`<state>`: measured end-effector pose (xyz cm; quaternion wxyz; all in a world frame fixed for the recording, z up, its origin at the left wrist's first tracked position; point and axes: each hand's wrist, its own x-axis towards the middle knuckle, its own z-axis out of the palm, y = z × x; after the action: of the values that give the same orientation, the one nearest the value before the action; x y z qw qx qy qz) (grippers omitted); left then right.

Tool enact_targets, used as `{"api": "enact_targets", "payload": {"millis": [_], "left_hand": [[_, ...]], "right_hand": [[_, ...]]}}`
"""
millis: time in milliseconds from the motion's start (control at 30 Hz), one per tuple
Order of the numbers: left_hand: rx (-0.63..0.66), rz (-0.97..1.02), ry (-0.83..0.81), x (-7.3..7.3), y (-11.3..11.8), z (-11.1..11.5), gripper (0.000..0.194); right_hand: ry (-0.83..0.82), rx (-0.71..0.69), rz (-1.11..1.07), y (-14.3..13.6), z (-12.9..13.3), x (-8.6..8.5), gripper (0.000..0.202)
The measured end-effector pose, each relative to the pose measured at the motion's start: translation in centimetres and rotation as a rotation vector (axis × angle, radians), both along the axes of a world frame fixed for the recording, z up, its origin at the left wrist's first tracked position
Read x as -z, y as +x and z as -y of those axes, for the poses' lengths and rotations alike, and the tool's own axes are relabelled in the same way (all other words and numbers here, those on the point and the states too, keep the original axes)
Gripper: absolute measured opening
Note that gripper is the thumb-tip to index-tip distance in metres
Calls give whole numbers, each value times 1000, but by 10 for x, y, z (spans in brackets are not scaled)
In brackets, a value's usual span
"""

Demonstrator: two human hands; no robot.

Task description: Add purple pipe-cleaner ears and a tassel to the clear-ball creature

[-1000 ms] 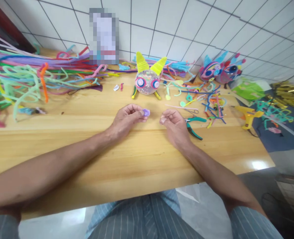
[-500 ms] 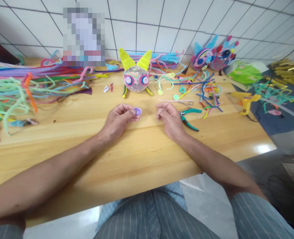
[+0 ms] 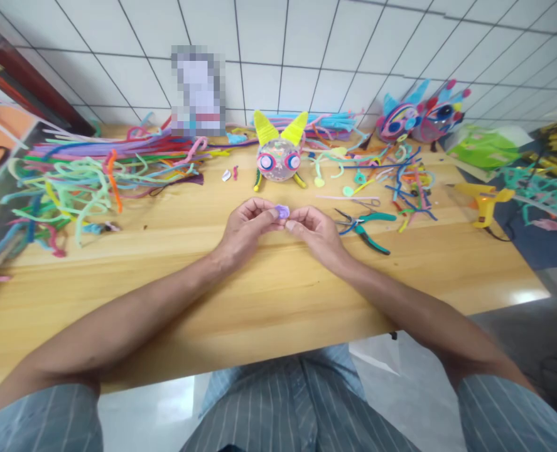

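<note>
With the purple piece taken as the clock's centre, the piece is held at the middle of the table, pinched between thumb and fingers of the left hand. The right hand is brought close at about four o'clock, its thumb and forefinger drawn together; whether an edge of the piece is gripped there cannot be told.

If the left pinch were loosened, the small piece could be dropped or allowed to lose its shape; if squeezed too hard, it could be flattened. Its outline is partly covered by the fingers, so a poor fold could be missed. The green-handled pliers, just past three o'clock, could be knocked by a wide swing of the right hand. The yellow-eared figure at twelve could be tipped by a forward reach.

The wooden table is heaped with fuzzy stems towards nine to ten o'clock and strewn with clippings near three, where a yellow glue gun is laid farther out. Two decorated figures are stood at two. The room is closed off at twelve by a white tiled wall; pale floor is seen around five.
</note>
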<state>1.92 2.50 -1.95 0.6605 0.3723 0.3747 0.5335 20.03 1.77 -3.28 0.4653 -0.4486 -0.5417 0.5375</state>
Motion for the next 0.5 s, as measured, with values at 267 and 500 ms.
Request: {"api": "enact_targets", "payload": {"millis": [267, 500], "left_hand": [[46, 42, 11, -5, 3, 7, 37], [35, 63, 51, -1, 1, 6, 40]], "right_hand": [[98, 93, 39, -4, 5, -15, 34], [150, 150, 63, -14, 1, -15, 35]]}}
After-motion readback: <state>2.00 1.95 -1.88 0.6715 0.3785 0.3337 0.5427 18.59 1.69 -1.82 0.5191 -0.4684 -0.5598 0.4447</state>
